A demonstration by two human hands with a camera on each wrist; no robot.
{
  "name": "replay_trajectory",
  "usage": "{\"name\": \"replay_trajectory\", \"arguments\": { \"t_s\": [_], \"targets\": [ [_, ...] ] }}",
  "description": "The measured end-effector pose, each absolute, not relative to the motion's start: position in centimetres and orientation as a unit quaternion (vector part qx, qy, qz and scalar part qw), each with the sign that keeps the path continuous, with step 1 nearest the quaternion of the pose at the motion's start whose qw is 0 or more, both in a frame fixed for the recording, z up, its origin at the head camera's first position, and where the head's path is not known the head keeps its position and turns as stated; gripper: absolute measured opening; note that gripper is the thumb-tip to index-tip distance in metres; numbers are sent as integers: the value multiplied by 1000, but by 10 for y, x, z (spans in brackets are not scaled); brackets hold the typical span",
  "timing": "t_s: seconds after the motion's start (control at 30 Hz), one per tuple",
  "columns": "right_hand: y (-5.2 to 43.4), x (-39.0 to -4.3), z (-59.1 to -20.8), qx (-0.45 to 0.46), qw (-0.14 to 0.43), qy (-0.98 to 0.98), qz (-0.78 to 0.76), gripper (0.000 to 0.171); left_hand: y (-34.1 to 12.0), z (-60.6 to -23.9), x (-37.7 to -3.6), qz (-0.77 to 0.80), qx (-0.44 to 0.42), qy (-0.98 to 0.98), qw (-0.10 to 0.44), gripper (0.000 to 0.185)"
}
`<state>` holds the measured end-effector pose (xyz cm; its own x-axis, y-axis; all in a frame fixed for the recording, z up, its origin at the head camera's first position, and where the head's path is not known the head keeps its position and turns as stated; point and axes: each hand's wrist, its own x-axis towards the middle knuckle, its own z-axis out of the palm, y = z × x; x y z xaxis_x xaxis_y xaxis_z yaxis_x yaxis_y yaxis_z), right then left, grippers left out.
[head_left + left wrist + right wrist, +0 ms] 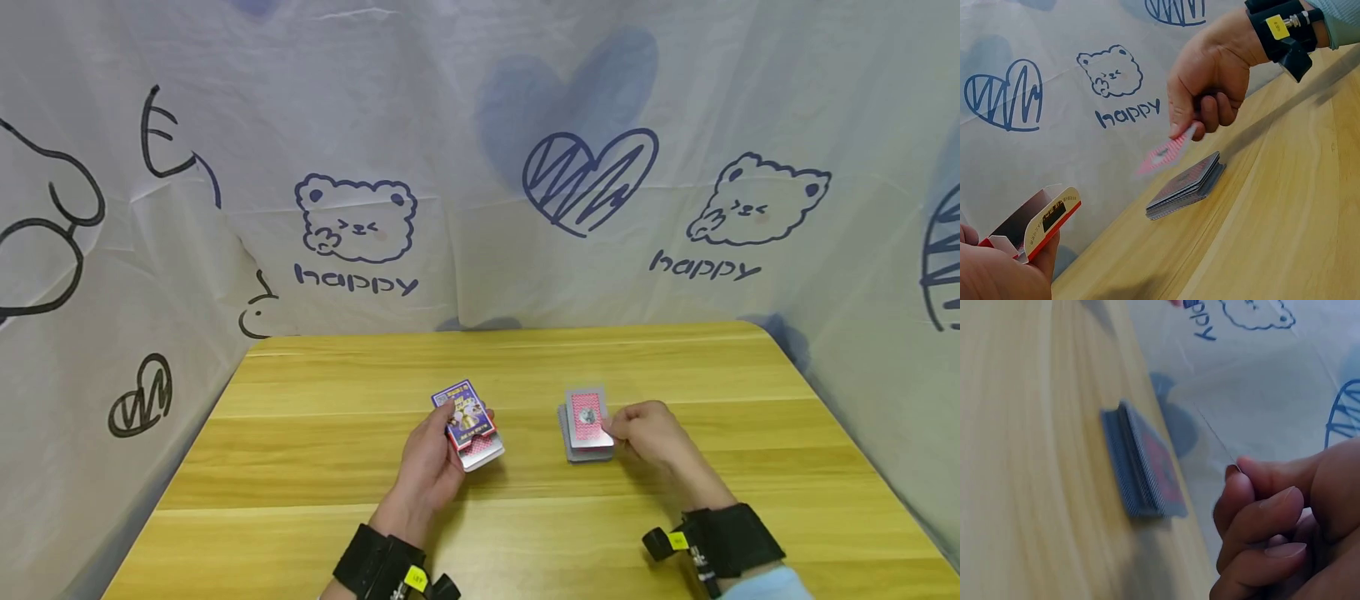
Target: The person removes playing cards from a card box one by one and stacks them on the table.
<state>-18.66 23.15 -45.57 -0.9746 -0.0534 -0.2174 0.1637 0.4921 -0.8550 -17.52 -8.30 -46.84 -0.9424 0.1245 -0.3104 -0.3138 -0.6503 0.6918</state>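
My left hand [429,458] grips a purple and red playing-card box [469,413], thumb across its printed face. The end of the box facing me is open, and its flap [1054,222] sticks out in the left wrist view. My right hand [651,429] pinches a single playing card [1167,153] with a red patterned back between thumb and index finger. The card is raised over a deck of cards [1186,182] stacked on the table. Layers of the deck sit slightly offset, as the right wrist view shows. Only the card's thin edge appears there.
The cards lie on a wood-grain table [315,483]. White cloth [465,108] with bear and heart drawings hangs behind it and at both sides. Each wrist wears a black strap [731,540] with a small camera.
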Motion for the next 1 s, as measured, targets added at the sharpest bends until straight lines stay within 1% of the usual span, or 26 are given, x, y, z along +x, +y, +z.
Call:
{"name": "replay_trajectory", "arguments": {
  "t_s": [0.1,0.2,0.37,0.67,0.87,1.0],
  "targets": [
    [233,-188,-461,37,123,858,-497,30,-83,-469,-175,900,-115,401,124,55],
    [232,-188,-465,43,126,857,-497,30,-83,-469,-175,900,-114,402,126,55],
    [229,-190,-470,61,121,861,-490,28,-83,-469,-174,898,-116,405,129,55],
    [227,-192,-474,85,117,868,-475,30,-83,-470,-174,899,-109,403,130,56],
    [226,-191,-477,80,97,892,-434,35,-83,-470,-174,901,-110,400,130,56],
    [226,-190,-477,74,94,897,-425,38,-84,-469,-173,902,-108,398,131,57]
  ]
}}
